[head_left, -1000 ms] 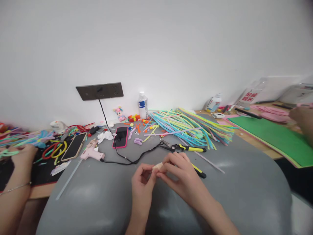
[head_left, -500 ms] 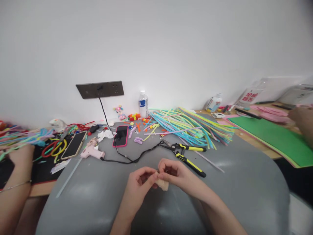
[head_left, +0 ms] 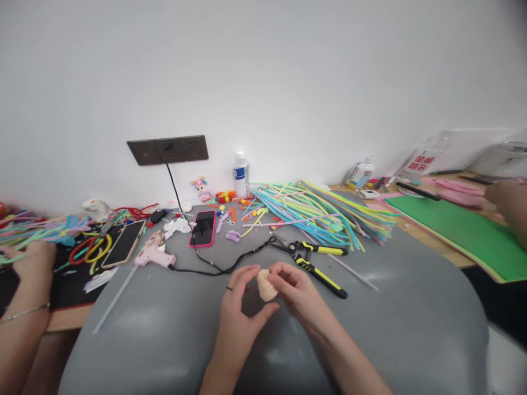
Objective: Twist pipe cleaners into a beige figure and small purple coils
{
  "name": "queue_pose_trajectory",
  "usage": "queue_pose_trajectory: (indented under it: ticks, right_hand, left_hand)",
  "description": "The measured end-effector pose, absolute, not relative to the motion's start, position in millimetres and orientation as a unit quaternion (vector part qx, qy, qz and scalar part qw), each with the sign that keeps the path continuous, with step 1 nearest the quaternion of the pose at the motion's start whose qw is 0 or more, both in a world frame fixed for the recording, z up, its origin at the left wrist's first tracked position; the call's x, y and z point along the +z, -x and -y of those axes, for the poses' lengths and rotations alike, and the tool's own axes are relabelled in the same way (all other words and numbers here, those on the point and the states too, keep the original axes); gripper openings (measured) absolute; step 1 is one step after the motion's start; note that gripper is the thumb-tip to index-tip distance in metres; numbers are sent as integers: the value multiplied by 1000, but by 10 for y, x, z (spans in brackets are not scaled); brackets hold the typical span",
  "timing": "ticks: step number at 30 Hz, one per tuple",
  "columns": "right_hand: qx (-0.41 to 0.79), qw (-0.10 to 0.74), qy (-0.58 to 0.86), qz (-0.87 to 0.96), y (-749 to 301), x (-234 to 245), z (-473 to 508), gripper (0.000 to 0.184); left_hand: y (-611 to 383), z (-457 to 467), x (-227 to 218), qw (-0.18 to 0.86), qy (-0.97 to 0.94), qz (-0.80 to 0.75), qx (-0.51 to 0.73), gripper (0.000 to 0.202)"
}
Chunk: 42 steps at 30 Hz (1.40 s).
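Observation:
Both my hands meet over the grey table (head_left: pixel 391 329) near its front. A small cream fuzzy piece (head_left: pixel 266 285) is held in the fingers of my right hand (head_left: pixel 297 294). My left hand (head_left: pixel 239 310) curls around it from the left, thumb below and fingertips at its top, pinching a thin dark bit. Just behind my hands lie yellow-handled pliers (head_left: pixel 315 261) and a black cable (head_left: pixel 214 267).
A heap of coloured pipe cleaners (head_left: pixel 321 211), a pink-cased phone (head_left: pixel 203 229), a pink glue gun (head_left: pixel 154 254), a water bottle (head_left: pixel 241 175) and small craft bits sit toward the wall. Another person's arm (head_left: pixel 22 307) works at left; another hand (head_left: pixel 510 206) at right by green sheets (head_left: pixel 461 227).
The cream piece has turned upright and risen between my fingers. My left hand opened from a tight pinch into a loose curl around it. The person at left shifted their hand slightly.

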State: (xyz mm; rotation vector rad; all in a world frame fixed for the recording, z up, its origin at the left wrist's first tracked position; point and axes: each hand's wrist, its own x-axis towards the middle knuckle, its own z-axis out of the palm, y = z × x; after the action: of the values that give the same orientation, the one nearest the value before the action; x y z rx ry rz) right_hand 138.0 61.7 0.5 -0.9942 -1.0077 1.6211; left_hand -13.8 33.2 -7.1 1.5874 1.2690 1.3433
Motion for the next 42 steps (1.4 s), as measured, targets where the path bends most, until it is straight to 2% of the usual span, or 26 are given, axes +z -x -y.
queue_pose_trajectory:
  ticks: [7,12,15,22,26,31,34,37,42]
  right_hand:
    - [720,447,370,380,-1363,49,-537,44]
    - [779,420,295,360,-1389,72,-508,40]
    - [807,382,268,362,-1394,75,-501,49]
    - [813,374,243,374,-1355,89,-479,50]
    - [802,410,258,350,-1321,82,-474,50]
    - [751,525,285,280,-1225,0,-497,36]
    - [734,548,299,267,-1157,-61,-492,34]
    - [731,535,314,285,-1148,-87,-480,36]
    - [704,481,335,401,-1269,-31,-498,37]
  left_hand:
    - [206,-359,-103,300,-649,-451,533,43]
    - [258,-401,-115,294,-665,-357,586,54]
    - [247,-435,-139,323,-652,-312,610,59]
    - [222,-451,-201,421,-602,-254,629,60]
    - [249,-439,-169,427,-617,-283,597,54]
    - [210,-358,-167,301,-649,-392,578,64]
    - [155,-325,-164,244,-653,-437,569,45]
    - [147,-330,-151,239,-642,-459,566,26]
    - [247,-336,-165,307,-639,-439,551,27]
